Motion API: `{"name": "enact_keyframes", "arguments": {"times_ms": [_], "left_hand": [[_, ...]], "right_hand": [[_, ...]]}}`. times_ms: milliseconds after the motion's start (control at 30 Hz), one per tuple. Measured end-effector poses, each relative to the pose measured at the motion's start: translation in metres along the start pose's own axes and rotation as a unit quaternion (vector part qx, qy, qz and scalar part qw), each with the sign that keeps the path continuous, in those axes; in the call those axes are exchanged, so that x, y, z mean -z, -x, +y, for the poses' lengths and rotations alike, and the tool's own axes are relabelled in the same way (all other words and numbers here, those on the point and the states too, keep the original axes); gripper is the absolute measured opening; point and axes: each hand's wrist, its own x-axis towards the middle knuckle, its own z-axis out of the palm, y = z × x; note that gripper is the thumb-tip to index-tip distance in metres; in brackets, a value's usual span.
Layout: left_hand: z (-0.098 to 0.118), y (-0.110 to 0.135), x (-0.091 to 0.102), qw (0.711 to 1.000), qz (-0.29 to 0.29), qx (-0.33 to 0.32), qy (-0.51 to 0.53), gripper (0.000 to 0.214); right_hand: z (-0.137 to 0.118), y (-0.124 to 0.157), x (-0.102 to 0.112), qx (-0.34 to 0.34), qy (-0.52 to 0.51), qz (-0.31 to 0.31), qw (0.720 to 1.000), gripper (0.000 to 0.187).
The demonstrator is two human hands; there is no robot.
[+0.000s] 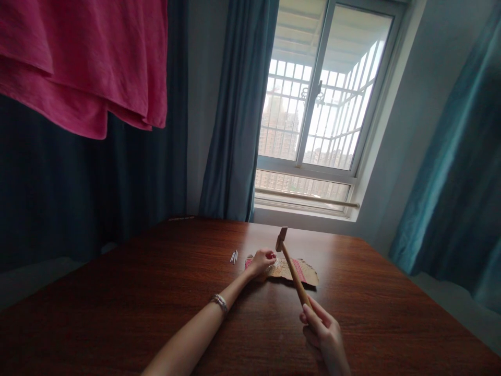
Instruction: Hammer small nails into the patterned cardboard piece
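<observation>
My right hand (323,329) is wrapped round the wooden handle of a hammer (293,271). The hammer's head is raised, close to my left hand. My left hand (263,261) is closed in a pinch over a torn piece of cardboard (307,274), which has pink patches and a speckled middle. Whatever sits between those fingertips is too small to make out. A few thin, silvery nail-like sticks (234,256) lie on the table, left of the cardboard.
The brown wooden table (156,297) reaches to the wall under a barred window (313,104). Blue curtains (235,115) hang beside it. A pink cloth (86,62) hangs down at the upper left.
</observation>
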Motion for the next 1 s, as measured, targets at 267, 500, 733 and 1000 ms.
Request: {"name": "enact_keyframes", "arguments": {"times_ms": [267, 500, 733, 1000], "left_hand": [[-0.001, -0.001, -0.003, 1.0, 0.003, 0.022, -0.011, 0.015], [-0.004, -0.001, -0.002, 1.0, 0.0, 0.002, 0.004, 0.015], [-0.002, 0.0, -0.001, 1.0, -0.001, 0.01, -0.012, 0.015], [-0.008, -0.002, -0.003, 1.0, -0.003, -0.005, -0.01, 0.017]], "right_hand": [[0.002, -0.002, 0.0, 0.0, -0.006, 0.013, 1.0, 0.057], [-0.003, 0.001, -0.001, -0.009, 0.001, 0.012, 1.0, 0.055], [-0.004, -0.004, 0.007, 0.032, 0.015, 0.074, 0.997, 0.066], [-0.005, -0.017, 0.052, 0.139, 0.246, 0.254, 0.925, 0.059]]}}
